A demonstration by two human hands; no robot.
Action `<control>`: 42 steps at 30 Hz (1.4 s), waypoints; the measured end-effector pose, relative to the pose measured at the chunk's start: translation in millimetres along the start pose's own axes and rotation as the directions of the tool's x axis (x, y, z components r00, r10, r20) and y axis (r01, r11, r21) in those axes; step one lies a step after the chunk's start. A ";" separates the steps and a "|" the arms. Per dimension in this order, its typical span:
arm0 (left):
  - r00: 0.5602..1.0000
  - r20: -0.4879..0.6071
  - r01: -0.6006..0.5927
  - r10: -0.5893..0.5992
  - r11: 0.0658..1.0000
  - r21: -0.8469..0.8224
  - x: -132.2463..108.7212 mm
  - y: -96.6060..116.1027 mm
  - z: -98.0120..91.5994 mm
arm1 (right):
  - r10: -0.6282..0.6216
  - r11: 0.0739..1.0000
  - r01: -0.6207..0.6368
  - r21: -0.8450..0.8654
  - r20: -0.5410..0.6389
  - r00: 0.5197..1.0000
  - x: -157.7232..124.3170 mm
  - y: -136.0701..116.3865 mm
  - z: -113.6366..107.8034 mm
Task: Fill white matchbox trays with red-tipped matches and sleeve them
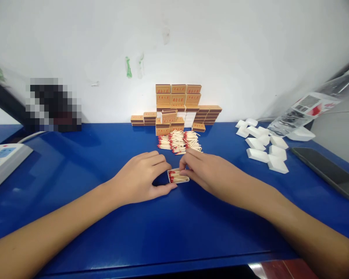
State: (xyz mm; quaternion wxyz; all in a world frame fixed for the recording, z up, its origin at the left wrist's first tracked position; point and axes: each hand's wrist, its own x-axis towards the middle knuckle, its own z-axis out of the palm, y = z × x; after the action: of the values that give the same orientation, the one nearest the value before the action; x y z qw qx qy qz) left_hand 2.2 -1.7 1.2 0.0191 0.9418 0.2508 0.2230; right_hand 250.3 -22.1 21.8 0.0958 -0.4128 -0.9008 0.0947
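A small white tray of red-tipped matches lies on the blue table in front of me. My left hand curls round the tray's left end, thumb and fingers touching it. From the other side, my right hand pinches the tray's right end and the matches in it. Just beyond lies a loose heap of matches. Behind that heap, stacks of orange matchboxes stand against the white wall.
Several empty white inner trays lie at the right. A clear plastic bottle leans at the far right, with a dark phone near it. A white power strip sits at the left edge.
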 end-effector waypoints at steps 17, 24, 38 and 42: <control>0.999 -0.036 -0.005 0.005 1.000 -0.021 0.3 1.2 -0.1 | 0.069 0.994 -0.079 -0.072 -0.129 0.989 -5.2 58.3 -19.4; 0.998 -0.064 -0.003 0.000 0.999 -0.035 -0.1 0.1 -1.1 | 0.164 0.984 -0.168 -0.053 -0.072 0.984 -4.9 69.2 -18.6; 1.000 -0.008 0.016 -0.017 0.999 -0.032 -0.6 -1.4 0.3 | 0.167 0.985 -0.168 0.039 0.037 0.985 -2.3 72.0 -11.4; 1.000 -0.020 0.008 -0.009 1.000 -0.028 -0.6 -1.7 0.8 | 0.178 0.981 -0.183 0.063 0.081 0.981 -4.2 65.8 -14.7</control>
State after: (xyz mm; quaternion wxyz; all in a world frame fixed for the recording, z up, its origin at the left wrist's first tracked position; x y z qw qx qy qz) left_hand 1.3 -0.5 0.0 0.0305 0.9381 0.2519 0.2357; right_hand 304.4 18.2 19.1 0.0671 -0.4854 -0.8587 0.1499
